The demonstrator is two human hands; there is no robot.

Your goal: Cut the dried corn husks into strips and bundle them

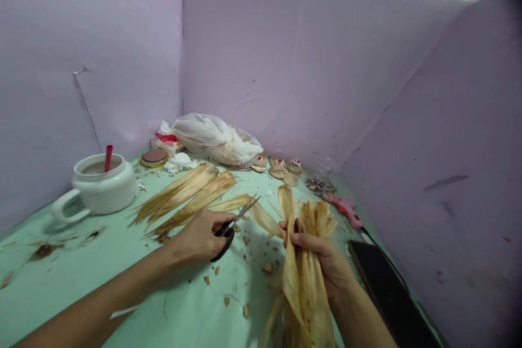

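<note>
Loose husks: a flat pile of dried husks (185, 196) lies left of centre, outside either hand; long axes run lower left to upper right, frayed ends lower left, broad ends upper right.
Left hand: fingers closed on the black-handled scissors (230, 227); hand (199, 236) apart from the right hand.
Scissors tips: directed to the upper right, near the stray strip; whether the blades are parted is hard to tell.
Trimmings: small scraps (246, 310) lie scattered at lower centre; some cutting appears done.
Stray strip: one strip (266, 218) extends from the grip toward the upper left; its trimming is judged outstanding.
Husk bundle: gathered strips (313, 288) at lower right of centre; long axis near vertical, blunt ends up, lower ends beyond the bottom edge.
Right hand: clamped around the bundle's upper part, thumb in front (332, 266).
Progress: judged partial; bundle gathered, loose husks not included.
</note>
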